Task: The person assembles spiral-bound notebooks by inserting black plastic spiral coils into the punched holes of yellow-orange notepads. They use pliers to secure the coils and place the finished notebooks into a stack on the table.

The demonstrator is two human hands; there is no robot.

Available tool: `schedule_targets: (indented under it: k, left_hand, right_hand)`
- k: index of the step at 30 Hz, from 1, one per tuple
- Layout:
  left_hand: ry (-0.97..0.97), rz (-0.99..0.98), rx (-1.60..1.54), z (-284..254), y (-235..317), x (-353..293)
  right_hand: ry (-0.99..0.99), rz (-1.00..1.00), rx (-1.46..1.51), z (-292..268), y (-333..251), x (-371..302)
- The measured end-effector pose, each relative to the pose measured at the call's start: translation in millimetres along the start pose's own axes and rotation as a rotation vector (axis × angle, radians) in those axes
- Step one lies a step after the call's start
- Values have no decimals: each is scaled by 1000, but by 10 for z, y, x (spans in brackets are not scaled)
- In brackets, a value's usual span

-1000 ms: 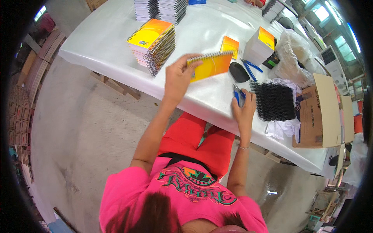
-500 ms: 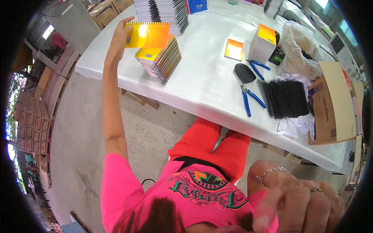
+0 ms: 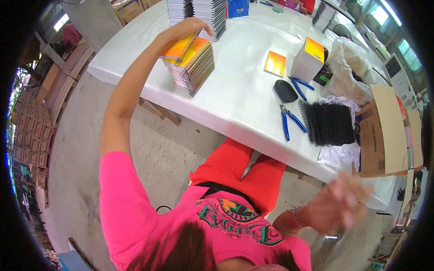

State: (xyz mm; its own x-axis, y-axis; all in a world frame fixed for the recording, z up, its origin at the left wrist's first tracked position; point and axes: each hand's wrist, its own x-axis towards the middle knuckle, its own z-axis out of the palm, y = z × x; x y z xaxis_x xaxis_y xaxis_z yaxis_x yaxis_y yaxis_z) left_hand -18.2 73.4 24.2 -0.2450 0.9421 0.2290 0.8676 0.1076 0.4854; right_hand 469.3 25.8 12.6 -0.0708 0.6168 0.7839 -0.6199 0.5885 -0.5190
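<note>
My left hand (image 3: pixel 186 30) reaches over a stack of small spiral notebooks (image 3: pixel 196 70) near the table's left front edge. Its fingers are bent at the top of a yellow-orange spiral notebook (image 3: pixel 181 46), whose coil lies slanted across the stack. Part of that notebook is hidden under the hand and wrist. My right hand (image 3: pixel 341 203) is raised off the table's front edge at lower right, with a chain bracelet at the wrist. Motion smears its fingers, and nothing plain shows in them.
On the white table (image 3: pixel 239 86) lie blue-handled cutters (image 3: pixel 291 122), a second pair (image 3: pixel 300 86), a black mouse-like object (image 3: pixel 285 91), black coils (image 3: pixel 327 123), a single orange-yellow pad (image 3: pixel 275 63) and a pad stack (image 3: pixel 308 58). A cardboard box (image 3: pixel 375 135) stands right; taller notebook stacks (image 3: pixel 209 18) stand behind.
My left hand has swung right and turned over the stack, bringing the yellow-orange notebook from beside it onto its top. The right hand has moved up and away from the lower edge.
</note>
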Motion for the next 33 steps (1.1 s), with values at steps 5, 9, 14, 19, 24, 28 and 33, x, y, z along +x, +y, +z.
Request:
schedule_targets:
  k: [5, 9, 14, 19, 24, 28, 33]
  left_hand:
    - [-173, 101, 145, 89, -211, 68]
    - [-214, 76, 140, 206, -128, 85]
    - [-138, 236, 161, 321, -171, 119]
    - [-123, 224, 131, 442, -200, 116]
    - [-58, 193, 236, 480, -326, 116]
    - [-46, 166, 271, 505, -320, 121]
    - [-54, 155, 222, 502, -310, 124]
  right_hand:
    - [-127, 315, -521, -400, 833, -281]
    - [44, 479, -444, -771, 1385, -563]
    - [108, 432, -598, -1027, 1808, -813]
    - [-32, 431, -793, -1001, 1811, -887]
    - [-58, 380, -865, -979, 1798, -874]
    - [-69, 354, -910, -974, 1786, -870]
    - [-62, 336, -913, -965, 1784, -887]
